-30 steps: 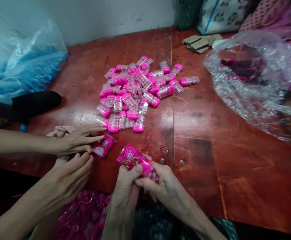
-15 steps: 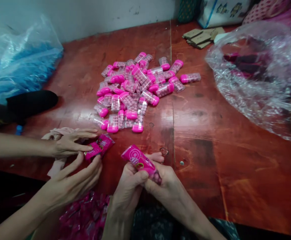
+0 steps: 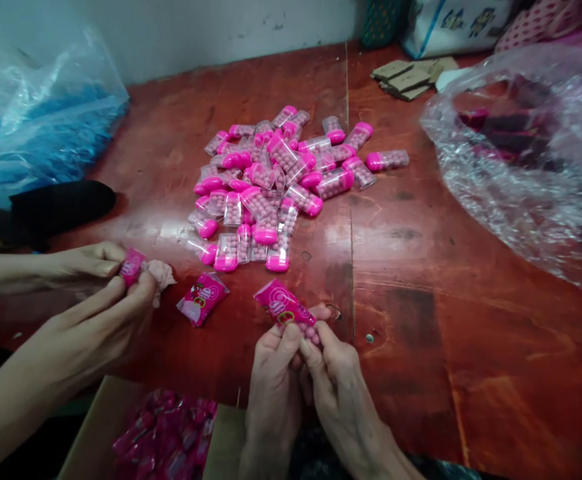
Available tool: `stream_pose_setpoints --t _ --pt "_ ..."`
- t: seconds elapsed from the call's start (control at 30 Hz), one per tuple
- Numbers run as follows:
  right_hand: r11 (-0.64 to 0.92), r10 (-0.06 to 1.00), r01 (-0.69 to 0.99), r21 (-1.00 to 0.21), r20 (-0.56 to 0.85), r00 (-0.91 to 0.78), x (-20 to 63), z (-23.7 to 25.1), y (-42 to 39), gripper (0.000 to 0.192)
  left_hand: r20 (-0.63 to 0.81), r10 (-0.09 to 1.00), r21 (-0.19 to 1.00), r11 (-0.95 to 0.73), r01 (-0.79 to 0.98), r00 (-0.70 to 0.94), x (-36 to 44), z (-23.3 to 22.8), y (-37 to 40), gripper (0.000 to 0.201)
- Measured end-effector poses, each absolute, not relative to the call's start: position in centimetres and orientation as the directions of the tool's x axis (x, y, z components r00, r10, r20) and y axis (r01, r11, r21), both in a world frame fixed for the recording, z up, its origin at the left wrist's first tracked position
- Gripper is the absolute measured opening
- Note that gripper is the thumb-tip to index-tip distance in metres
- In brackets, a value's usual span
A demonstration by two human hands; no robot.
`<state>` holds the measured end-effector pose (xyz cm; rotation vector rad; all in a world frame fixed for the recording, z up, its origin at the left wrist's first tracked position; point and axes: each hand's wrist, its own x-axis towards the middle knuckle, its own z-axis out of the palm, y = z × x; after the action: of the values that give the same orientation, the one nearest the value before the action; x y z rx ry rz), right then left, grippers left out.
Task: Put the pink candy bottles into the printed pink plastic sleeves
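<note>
Near the table's front edge, my left hand (image 3: 275,380) and my right hand (image 3: 343,383) meet on one small candy container (image 3: 311,332). Its pink candy balls show at the lower end, between my thumbs. A pink printed sleeve (image 3: 283,303) covers the rest and points up and left. Both hands are closed, fingertips pinching the container and the sleeve's lower edge. Left of them, a pink printed packet (image 3: 203,300) lies on the table. Beyond is a pile of clear candy containers with pink caps (image 3: 271,180).
A co-worker's hands (image 3: 101,287) at left hold a small pink packet (image 3: 131,267) beside a pale cloth (image 3: 159,272). Below stands a cardboard box (image 3: 228,440) of pink packets. Plastic bags lie left (image 3: 45,127) and right (image 3: 515,180); cardboard pieces (image 3: 411,77) lie at the back.
My fingers have shifted down to the container's lower end, and the sleeve has tilted slightly. The co-worker's hands moved left, leaving a packet on the table. The box below shows more.
</note>
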<state>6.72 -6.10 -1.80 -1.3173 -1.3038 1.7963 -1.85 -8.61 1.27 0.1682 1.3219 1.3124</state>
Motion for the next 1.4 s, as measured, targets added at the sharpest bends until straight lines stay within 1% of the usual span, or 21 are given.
stream_pose_setpoints --t 0.03,0.1,0.17,0.23,0.37,0.5,0.6,0.7,0.77,0.83,0.93,1.0,1.07,1.13,1.2,1.27,1.4 --pt "-0.399 0.839 0.072 -0.914 -0.395 -0.374 6.6 -1.7 -5.9 0.022 -0.625 0.732 0.687 0.351 -0.637 -0.27 -1.7 0.8 -7.5 0.035" --pt "-0.457 0.812 -0.023 -0.889 -0.407 -0.418 6.4 -1.2 -5.3 0.024 -0.646 0.719 0.65 0.345 -0.677 -0.254 -1.5 0.2 -6.3 0.036" --pt "-0.513 0.788 -0.115 -0.851 -0.413 -0.456 6.0 -0.8 -4.6 0.028 -0.659 0.709 0.634 0.345 -0.692 -0.25 -1.6 0.1 -6.1 0.039" --pt "-0.561 0.76 -0.168 -0.811 -0.424 -0.492 5.3 -0.5 -4.0 0.033 -0.67 0.693 0.635 0.349 -0.689 -0.267 -1.9 0.1 -6.5 0.042" --pt "-0.642 0.686 -0.188 -0.743 -0.448 -0.574 3.1 -0.9 -3.4 0.043 -0.669 0.66 0.674 0.344 -0.653 -0.343 -3.0 -0.2 -7.2 0.041" --pt "-0.677 0.643 -0.192 -0.711 -0.444 -0.624 0.7 -1.6 -4.2 0.053 -0.627 0.634 0.735 0.287 -0.615 -0.453 -4.1 0.0 -8.0 0.036" --pt "-0.699 0.61 -0.192 -0.689 -0.434 -0.663 -0.1 -2.2 -5.1 0.058 -0.6 0.631 0.764 0.269 -0.587 -0.492 -4.4 0.2 -8.6 0.035" --pt "-0.68 0.623 -0.204 -0.704 -0.407 -0.668 0.1 -2.7 -5.6 0.059 -0.589 0.654 0.771 0.279 -0.573 -0.474 -4.4 0.5 -8.6 0.038" --pt "-0.648 0.648 -0.207 -0.733 -0.388 -0.655 0.5 -2.9 -5.9 0.055 -0.595 0.672 0.752 0.274 -0.599 -0.44 -4.6 0.8 -8.4 0.04" --pt "-0.612 0.67 -0.194 -0.767 -0.372 -0.643 0.9 -2.9 -6.2 0.05 -0.588 0.684 0.739 0.239 -0.629 -0.431 -4.9 1.1 -8.1 0.038" --pt "-0.55 0.695 -0.155 -0.821 -0.347 -0.63 1.4 -2.8 -6.5 0.045 -0.571 0.676 0.75 0.2 -0.631 -0.465 -5.1 1.4 -7.8 0.028" --pt "-0.509 0.72 -0.132 -0.851 -0.336 -0.607 1.8 -2.6 -6.5 0.04 -0.575 0.661 0.754 0.198 -0.627 -0.482 -5.0 1.5 -7.7 0.026" --pt "-0.46 0.749 -0.101 -0.882 -0.324 -0.578 2.1 -2.3 -6.3 0.036 -0.586 0.649 0.746 0.197 -0.636 -0.486 -4.5 1.3 -7.9 0.029" --pt "-0.423 0.756 -0.068 -0.903 -0.311 -0.576 2.4 -2.0 -6.0 0.038 -0.61 0.651 0.725 0.227 -0.65 -0.453 -3.8 1.0 -8.2 0.034" --pt "-0.419 0.737 -0.044 -0.907 -0.312 -0.599 2.5 -1.7 -5.7 0.043 -0.634 0.648 0.706 0.26 -0.659 -0.422 -3.1 0.8 -8.5 0.037" --pt "-0.456 0.699 -0.039 -0.889 -0.33 -0.634 2.4 -1.7 -5.7 0.045 -0.647 0.64 0.693 0.267 -0.67 -0.415 -2.8 0.5 -8.9 0.038" --pt "-0.553 0.584 -0.031 -0.832 -0.361 -0.727 1.9 -2.1 -6.2 0.04 -0.655 0.632 0.69 0.279 -0.668 -0.413 -4.6 0.1 -10.7 0.037"
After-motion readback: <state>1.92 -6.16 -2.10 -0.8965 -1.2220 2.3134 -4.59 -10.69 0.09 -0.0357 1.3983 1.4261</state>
